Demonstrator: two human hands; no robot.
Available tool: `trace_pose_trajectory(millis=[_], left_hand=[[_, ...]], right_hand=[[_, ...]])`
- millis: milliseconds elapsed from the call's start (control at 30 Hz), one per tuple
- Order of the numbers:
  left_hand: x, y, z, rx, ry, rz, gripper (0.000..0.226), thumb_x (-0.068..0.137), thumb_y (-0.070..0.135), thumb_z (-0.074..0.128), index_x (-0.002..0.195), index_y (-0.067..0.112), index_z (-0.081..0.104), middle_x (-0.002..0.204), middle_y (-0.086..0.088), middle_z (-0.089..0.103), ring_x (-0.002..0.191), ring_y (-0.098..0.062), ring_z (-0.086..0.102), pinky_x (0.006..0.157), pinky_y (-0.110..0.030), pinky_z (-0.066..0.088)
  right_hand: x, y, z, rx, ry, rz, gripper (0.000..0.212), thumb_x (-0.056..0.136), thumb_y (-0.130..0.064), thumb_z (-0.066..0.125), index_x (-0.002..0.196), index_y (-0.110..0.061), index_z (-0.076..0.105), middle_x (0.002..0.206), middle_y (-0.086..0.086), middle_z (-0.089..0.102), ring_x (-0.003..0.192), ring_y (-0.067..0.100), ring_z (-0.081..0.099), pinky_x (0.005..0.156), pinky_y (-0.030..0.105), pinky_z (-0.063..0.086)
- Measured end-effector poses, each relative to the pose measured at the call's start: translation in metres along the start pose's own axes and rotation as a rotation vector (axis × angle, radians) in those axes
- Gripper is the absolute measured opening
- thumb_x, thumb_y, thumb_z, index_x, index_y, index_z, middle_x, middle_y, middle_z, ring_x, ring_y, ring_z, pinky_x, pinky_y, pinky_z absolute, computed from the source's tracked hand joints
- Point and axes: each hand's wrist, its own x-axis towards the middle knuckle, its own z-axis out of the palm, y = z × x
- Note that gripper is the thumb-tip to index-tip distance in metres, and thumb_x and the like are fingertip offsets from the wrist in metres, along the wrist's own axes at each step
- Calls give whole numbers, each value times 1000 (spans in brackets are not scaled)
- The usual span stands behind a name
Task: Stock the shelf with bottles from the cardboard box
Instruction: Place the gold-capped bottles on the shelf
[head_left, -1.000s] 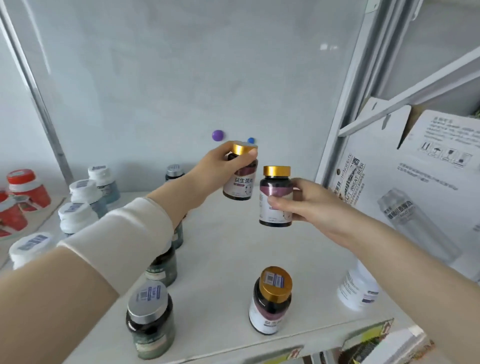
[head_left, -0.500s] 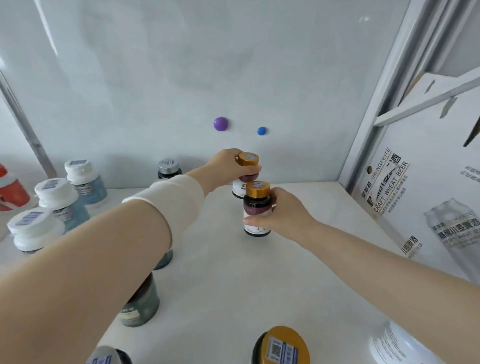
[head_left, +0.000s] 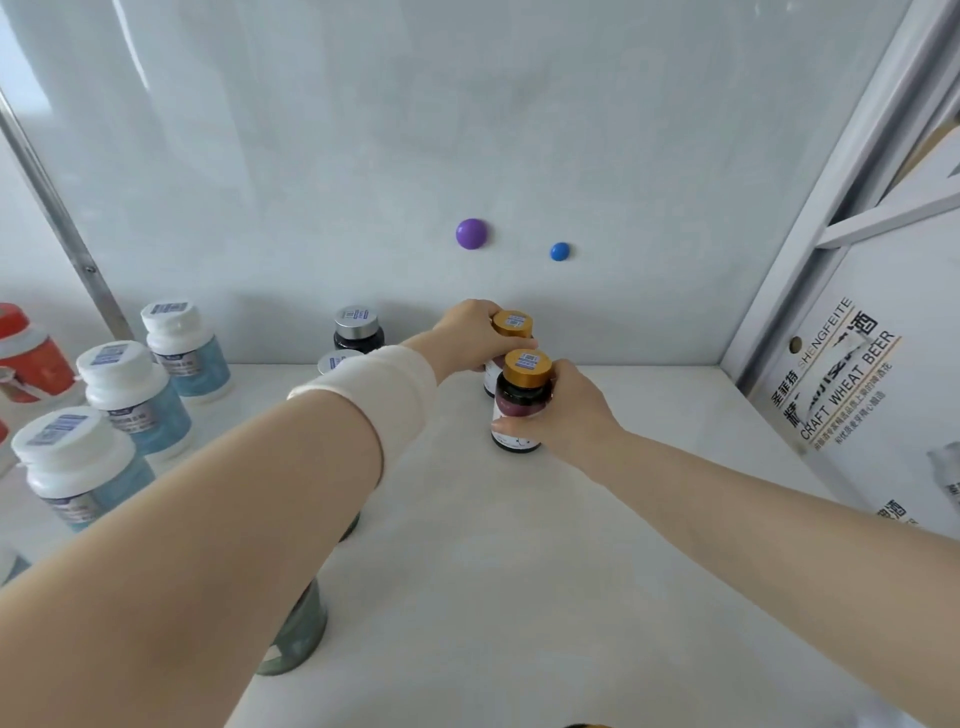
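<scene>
Both hands have lowered since the earlier frame, when the two gold-capped bottles were held in the air; now both stand on the white shelf (head_left: 597, 519) near the back wall. On the right the cardboard box (head_left: 852, 415) leans beside the shelf frame. The left hand (head_left: 470, 332) has its grip closed around the rear bottle (head_left: 511, 325), and the right hand (head_left: 569, 410) is wrapped around the front bottle (head_left: 522, 395), just before it.

Two gold-capped bottles (head_left: 521, 400) have dark maroon bodies with white labels. White-capped bottles (head_left: 130, 395) look pale blue. On the pale grey wall sit a purple dot (head_left: 472, 234) and a blue dot (head_left: 559, 252).
</scene>
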Motion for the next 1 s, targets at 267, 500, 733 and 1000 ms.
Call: trace_pose_trajectory(millis=[267,500,733,1000], left_hand=[[2,2,5,60,10,16,32,79,31,72,99,12,56,97,-6,60,88,-19,58,89,-39,55],[5,2,6,107,19,12,34,78,34,73,100,15,55,99,-4,60,88,-18,59,82,-33,54],[-14,9,-12,143,3,-59,47,79,43,70,116,18,55,124,-4,57,112,-20,54,91,-34,49],[-135,36,-66,595,168,15,52,89,35,60,134,16,43,135,-5,49,124,-25,47,102,-37,39]], right_hand=[[-1,4,2,-13,6,-15,65,68,-19,82,120,-6,44,122,7,54,112,23,52,83,25,39],[0,4,8,-4,32,-2,65,68,-18,82,119,-6,45,122,8,54,111,22,52,80,23,38],[-12,-2,-6,33,-2,-3,80,68,-26,82,134,-10,39,133,3,48,119,16,49,82,20,36],[-92,-47,-54,-169,-16,-80,61,87,-34,61,132,2,42,138,15,46,126,27,47,96,33,41]])
